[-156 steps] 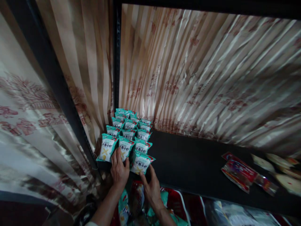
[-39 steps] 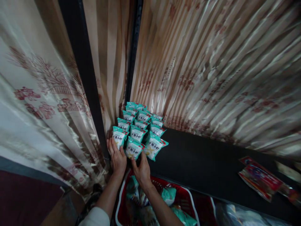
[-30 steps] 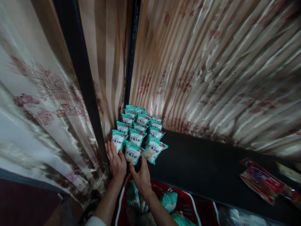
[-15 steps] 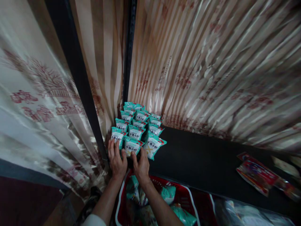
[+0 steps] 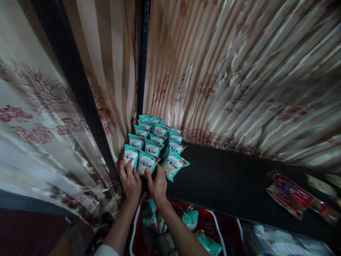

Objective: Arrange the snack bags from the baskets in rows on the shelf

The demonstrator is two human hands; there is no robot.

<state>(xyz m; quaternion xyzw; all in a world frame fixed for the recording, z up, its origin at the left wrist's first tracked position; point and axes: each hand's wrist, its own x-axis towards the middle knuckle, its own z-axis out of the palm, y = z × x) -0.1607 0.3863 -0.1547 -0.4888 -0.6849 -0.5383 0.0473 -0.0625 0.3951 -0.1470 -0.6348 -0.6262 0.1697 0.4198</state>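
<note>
Head view: the left hand (image 5: 131,184) lays loosely bent fingers against the front-left snack packet (image 5: 131,154); the right hand (image 5: 158,183) has thumb and fingers at the front-middle snack packet (image 5: 146,162), though whether it pinches cannot be told. Both packets stand on the black shelf (image 5: 226,174), beyond the red basket's (image 5: 207,222) left end, with matching packets (image 5: 153,148) in rows behind. Inside the basket lie teal bags (image 5: 190,219); right of it, a red pouch (image 5: 289,195) lies on the shelf; far beyond it hangs a patterned curtain (image 5: 213,71).
</note>
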